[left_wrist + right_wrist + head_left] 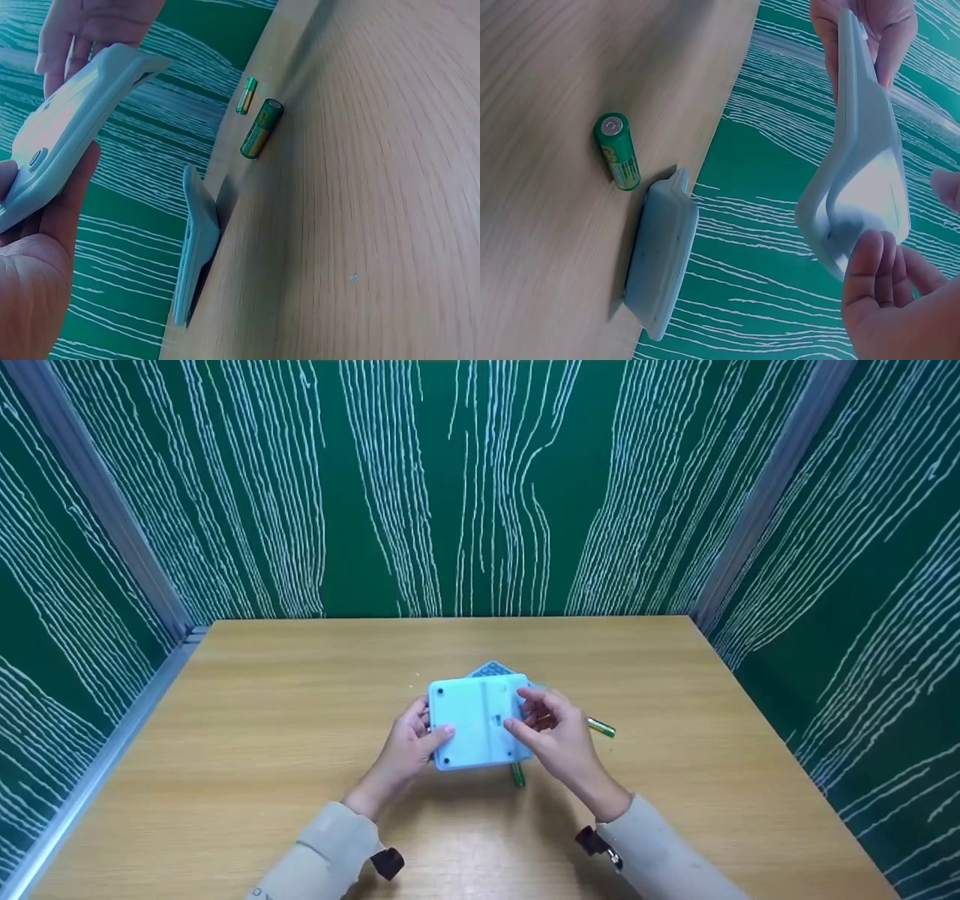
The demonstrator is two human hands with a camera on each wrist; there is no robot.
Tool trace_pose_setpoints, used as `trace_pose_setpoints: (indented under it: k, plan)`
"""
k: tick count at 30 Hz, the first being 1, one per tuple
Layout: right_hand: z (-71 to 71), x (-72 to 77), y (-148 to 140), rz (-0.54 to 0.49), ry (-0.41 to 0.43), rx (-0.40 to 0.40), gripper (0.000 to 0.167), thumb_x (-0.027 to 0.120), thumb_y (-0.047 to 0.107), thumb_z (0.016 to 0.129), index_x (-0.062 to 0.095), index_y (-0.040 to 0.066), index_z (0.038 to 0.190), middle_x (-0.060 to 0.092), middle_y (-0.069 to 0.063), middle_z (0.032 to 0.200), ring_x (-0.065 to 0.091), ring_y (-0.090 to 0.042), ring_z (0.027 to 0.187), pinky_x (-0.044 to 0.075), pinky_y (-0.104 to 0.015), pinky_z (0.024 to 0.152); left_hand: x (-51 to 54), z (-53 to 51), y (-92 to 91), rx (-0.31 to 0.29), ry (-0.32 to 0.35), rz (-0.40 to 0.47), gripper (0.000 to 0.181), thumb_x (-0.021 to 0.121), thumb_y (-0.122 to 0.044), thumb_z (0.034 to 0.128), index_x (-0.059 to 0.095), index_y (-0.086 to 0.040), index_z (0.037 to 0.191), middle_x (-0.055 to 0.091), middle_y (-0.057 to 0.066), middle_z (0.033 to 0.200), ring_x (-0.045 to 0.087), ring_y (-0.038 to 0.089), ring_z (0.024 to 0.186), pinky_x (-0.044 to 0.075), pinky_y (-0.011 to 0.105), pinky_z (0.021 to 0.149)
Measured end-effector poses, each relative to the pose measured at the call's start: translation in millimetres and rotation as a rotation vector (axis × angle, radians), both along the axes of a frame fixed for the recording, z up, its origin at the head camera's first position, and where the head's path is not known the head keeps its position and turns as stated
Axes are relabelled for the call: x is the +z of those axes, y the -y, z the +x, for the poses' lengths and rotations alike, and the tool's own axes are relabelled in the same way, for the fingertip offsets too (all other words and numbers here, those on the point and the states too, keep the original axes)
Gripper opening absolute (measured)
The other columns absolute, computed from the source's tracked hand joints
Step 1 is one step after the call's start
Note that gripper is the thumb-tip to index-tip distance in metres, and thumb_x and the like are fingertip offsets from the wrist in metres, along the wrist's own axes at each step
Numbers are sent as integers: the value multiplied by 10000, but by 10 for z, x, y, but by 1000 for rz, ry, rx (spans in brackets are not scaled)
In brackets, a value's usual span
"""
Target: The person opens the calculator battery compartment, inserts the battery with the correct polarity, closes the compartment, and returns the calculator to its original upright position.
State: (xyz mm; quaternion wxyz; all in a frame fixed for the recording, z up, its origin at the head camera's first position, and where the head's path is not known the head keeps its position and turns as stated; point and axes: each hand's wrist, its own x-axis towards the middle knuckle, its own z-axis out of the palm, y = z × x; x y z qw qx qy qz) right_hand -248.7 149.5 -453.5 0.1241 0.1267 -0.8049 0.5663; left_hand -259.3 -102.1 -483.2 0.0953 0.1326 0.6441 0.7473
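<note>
My left hand grips the left edge of a light blue calculator, thumb on its back and fingers beneath. The back faces up and shows dark round feet and a small notch on the raised right part; its key side is hidden. My right hand is at the right end. In the right wrist view its bent fingertips meet the casing, while the thumb stands apart. Behind and below, a second blue calculator lies on the table, mostly covered in the head view.
Two green batteries lie on the wooden table: one battery right of my right hand, the other battery partly under the held calculator. Green walls with white lines stand behind and at both sides.
</note>
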Motion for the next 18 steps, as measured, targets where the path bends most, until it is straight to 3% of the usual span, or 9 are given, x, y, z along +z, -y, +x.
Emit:
trace_pose_setpoints:
  k: [18]
  plan:
    - [39,-15,146,102,-107,-72,488,880,63,903,703,-30,1349,679,-136,1108,640,-204,907,587,-182,774,-13,15,-51,20,-58,-7,595,619,-23,1073,341,102,1584,617,327,1448,720,341,1262,638,515,1013]
